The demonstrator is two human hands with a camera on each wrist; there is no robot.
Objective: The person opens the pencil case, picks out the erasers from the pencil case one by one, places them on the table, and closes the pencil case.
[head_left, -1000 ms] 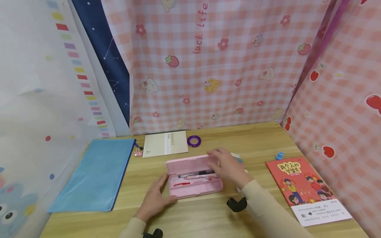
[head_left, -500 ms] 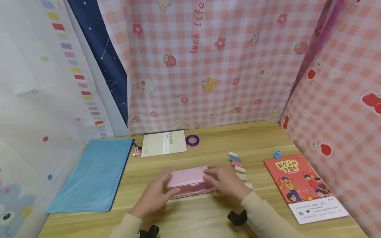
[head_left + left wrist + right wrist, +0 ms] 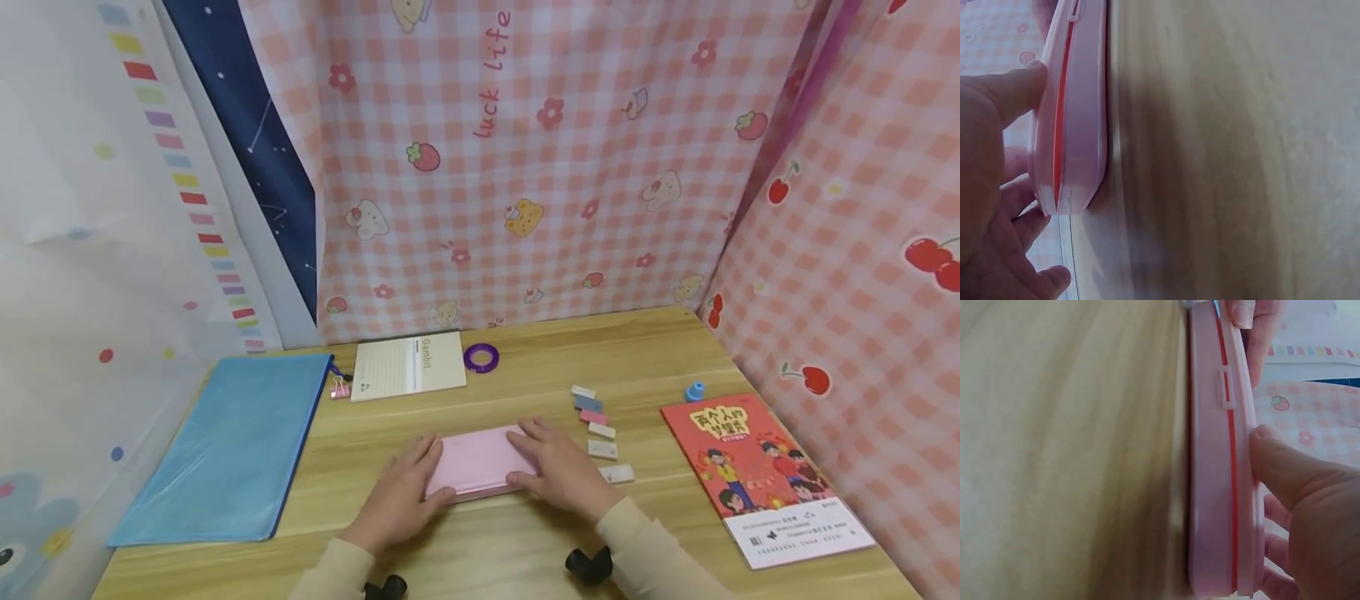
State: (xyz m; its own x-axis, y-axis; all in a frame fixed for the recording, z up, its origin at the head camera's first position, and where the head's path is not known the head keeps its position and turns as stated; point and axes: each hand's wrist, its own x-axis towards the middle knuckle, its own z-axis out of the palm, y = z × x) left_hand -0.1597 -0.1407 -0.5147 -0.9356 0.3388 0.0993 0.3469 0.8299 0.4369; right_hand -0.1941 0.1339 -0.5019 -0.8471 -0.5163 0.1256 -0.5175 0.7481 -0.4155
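A pink pencil case (image 3: 477, 461) lies on the table with its lid down; the inside is hidden. A thin red line (image 3: 1232, 481) runs along the seam beneath the lid, and a small clasp (image 3: 1225, 387) sits at the front. My left hand (image 3: 401, 492) rests at the left end, its thumb (image 3: 1025, 87) against the lid and its other fingers spread at that end. On the opposite end lies my right hand (image 3: 566, 471), fingers across the lid and thumb (image 3: 1279, 459) touching the lid's front edge.
Several erasers (image 3: 602, 450) line up right of the case. A red booklet (image 3: 757, 475) and a small blue cone-like piece (image 3: 695, 392) lie further right. Behind are a notebook (image 3: 408, 367), purple tape roll (image 3: 482, 358) and pink binder clip (image 3: 340, 388); a blue folder (image 3: 232, 450) is left.
The pencil case stood open with pens showing; its lid has swung down toward the front and now covers them. My right hand has come down and nearer with it.
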